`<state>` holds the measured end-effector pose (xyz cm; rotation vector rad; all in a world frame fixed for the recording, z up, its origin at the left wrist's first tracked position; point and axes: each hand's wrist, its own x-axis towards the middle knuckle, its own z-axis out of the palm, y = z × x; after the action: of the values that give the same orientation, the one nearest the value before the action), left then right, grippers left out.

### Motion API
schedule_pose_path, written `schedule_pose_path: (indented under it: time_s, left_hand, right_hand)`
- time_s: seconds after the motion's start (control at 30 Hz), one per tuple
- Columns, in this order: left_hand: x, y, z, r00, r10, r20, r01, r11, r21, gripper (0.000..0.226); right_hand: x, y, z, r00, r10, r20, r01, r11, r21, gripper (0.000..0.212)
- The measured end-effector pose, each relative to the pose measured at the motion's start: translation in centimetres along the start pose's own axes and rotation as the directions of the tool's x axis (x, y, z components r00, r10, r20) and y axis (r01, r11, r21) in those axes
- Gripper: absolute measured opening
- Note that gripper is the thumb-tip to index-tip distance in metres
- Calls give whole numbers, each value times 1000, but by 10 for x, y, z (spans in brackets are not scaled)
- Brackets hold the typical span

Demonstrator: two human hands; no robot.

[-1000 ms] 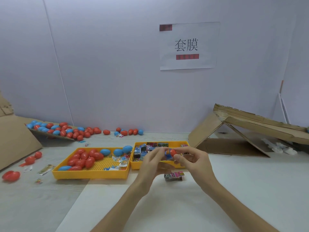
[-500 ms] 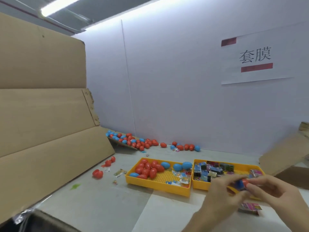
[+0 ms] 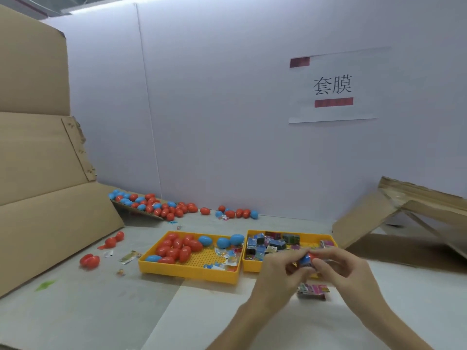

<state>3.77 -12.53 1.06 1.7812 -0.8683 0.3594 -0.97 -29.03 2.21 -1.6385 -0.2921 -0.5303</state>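
Left hand (image 3: 276, 274) and right hand (image 3: 350, 272) meet at the fingertips. Fingers of both are curled and pinch one small egg capsule (image 3: 307, 259) between them.

Capsule: blue half on the left-hand side, red half on the right-hand side. It is blurred, so I cannot tell whether the halves are fully joined. It is held above the table (image 3: 227, 311), over the near rim of the box tray (image 3: 252, 267).

- Box tray: yellow, holds small printed boxes.
- Just in front of the tray, under the hands: one loose printed box (image 3: 313, 292).
- Touching the tray's left side: egg tray (image 3: 187, 271), yellow, with red and blue eggs and some wrappers.
- Behind the tray, along the wall: loose eggs (image 3: 177, 208).
- Far left of the tray: cardboard sheet (image 3: 38, 223).
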Motion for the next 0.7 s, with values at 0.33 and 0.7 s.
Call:
schedule_pose_path:
  time_s: [0.33,0.7]
  left_hand:
    - [-2,5,3,989,-129,67,134,988,-79,27]
    - [-4,7,2,998,-31,60,32,999,-8,34]
  right_hand:
    - [3,1,-6,991,130,-41,-125,988,94,6]
    - [3,2,-6,984,175,10,-174,969,172,25]
